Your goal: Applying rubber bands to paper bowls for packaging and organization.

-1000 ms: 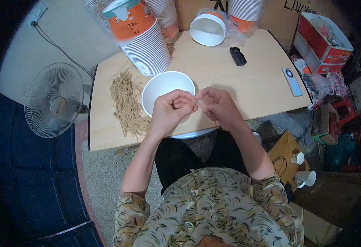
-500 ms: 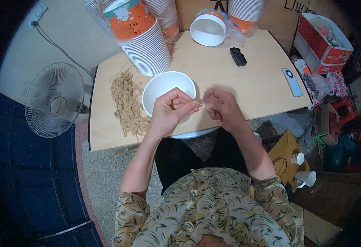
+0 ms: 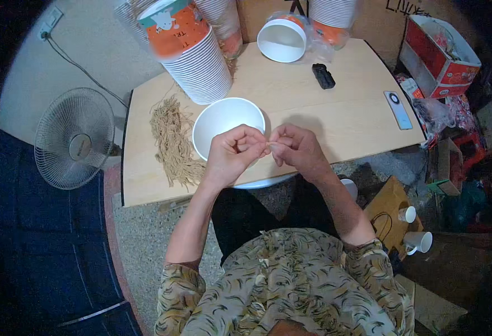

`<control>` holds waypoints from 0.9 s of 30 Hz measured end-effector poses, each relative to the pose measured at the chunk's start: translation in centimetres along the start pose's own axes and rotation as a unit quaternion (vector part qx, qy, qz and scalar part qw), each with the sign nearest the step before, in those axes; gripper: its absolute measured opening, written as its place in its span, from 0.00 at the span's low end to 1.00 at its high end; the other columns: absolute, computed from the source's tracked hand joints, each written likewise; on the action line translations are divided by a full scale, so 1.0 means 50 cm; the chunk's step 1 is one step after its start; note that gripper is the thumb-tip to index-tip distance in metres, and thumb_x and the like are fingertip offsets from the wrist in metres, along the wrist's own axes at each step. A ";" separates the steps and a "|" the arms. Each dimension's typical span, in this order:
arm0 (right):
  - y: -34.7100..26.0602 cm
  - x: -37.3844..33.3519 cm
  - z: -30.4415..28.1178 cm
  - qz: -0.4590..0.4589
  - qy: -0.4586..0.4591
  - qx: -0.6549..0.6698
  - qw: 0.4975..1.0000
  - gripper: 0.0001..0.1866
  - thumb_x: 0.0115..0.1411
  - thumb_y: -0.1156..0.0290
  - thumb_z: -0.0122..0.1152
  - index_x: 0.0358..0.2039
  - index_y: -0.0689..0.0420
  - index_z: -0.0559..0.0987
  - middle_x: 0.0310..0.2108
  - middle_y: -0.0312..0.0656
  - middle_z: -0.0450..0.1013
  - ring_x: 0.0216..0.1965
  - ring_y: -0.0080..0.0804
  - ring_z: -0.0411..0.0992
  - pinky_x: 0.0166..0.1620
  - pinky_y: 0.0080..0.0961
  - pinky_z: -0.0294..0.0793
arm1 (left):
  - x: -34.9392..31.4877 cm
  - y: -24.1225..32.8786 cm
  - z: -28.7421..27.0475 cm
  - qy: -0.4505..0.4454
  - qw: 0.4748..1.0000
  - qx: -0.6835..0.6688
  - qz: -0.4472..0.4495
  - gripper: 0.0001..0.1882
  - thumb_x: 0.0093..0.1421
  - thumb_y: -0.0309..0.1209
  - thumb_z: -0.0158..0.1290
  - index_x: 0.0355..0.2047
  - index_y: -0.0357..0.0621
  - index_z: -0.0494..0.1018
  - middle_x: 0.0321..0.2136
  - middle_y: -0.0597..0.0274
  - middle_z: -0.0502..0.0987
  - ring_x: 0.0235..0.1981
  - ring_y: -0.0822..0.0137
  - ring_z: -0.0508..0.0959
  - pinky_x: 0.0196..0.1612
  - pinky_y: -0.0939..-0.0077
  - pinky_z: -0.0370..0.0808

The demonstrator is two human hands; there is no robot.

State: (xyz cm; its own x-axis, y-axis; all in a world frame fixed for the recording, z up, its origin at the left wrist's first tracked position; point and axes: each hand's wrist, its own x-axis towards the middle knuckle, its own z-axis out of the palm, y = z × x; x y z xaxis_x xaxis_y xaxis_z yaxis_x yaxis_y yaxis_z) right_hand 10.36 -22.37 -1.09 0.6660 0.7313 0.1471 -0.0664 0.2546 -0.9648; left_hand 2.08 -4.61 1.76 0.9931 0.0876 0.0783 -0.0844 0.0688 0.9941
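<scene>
My left hand (image 3: 236, 155) and my right hand (image 3: 302, 152) meet fingertip to fingertip over the table's near edge. Both are closed in a pinch on a short, thin, pale tan strand (image 3: 269, 144), mostly hidden by the fingers. Just behind my left hand stands a white paper tub (image 3: 215, 120), its mouth facing up; the hand covers part of its rim. To the left of the tub lies a heap of tan, crinkled strands (image 3: 170, 145), like loose twine. I cannot make out what is inside the tub.
Behind the tub rises a leaning stack of paper tubs (image 3: 198, 70). Another tub (image 3: 282, 42) lies tipped at the back, near a black object (image 3: 323, 77). A phone (image 3: 398, 111) rests at the table's right edge. A fan (image 3: 75, 140) stands left; a red carton (image 3: 439, 59), right.
My right hand has moved left, and its fingertips now meet my left hand's. The strand between them shows less than before. My left hand stays almost in place.
</scene>
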 end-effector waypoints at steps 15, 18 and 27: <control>-0.011 0.005 0.003 0.033 0.062 -0.019 0.997 0.07 0.61 0.73 0.59 0.40 0.58 0.78 0.22 0.29 0.70 0.21 0.11 0.63 0.22 0.11 0.55 | 0.007 -0.001 0.003 -0.003 1.000 0.003 0.006 0.04 0.62 0.18 0.55 0.38 0.33 0.74 0.32 0.59 0.81 0.35 0.74 0.81 0.41 0.82 0.79; 0.003 0.008 0.001 -0.012 0.055 -0.019 0.998 0.06 0.62 0.73 0.58 0.39 0.59 0.78 0.22 0.29 0.70 0.22 0.11 0.63 0.23 0.11 0.57 | 0.009 -0.002 0.003 -0.016 1.000 -0.003 0.006 0.05 0.63 0.19 0.55 0.39 0.33 0.74 0.32 0.60 0.81 0.34 0.75 0.81 0.41 0.82 0.79; -0.013 0.003 0.004 0.006 0.083 -0.004 0.997 0.06 0.66 0.74 0.56 0.38 0.64 0.76 0.26 0.33 0.73 0.26 0.16 0.67 0.31 0.15 0.68 | 0.004 0.019 0.005 -0.036 0.999 0.015 -0.029 0.12 0.64 0.20 0.53 0.48 0.36 0.73 0.35 0.61 0.82 0.32 0.80 0.79 0.30 0.87 0.74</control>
State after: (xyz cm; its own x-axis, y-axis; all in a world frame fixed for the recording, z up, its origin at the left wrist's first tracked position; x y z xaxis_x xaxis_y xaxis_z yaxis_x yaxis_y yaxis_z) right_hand 10.38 -22.30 -0.40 0.7787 0.6196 0.0983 -0.0701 0.2417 -0.9678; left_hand 2.21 -4.79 2.72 0.9996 0.0128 0.0245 -0.0250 0.0418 0.9988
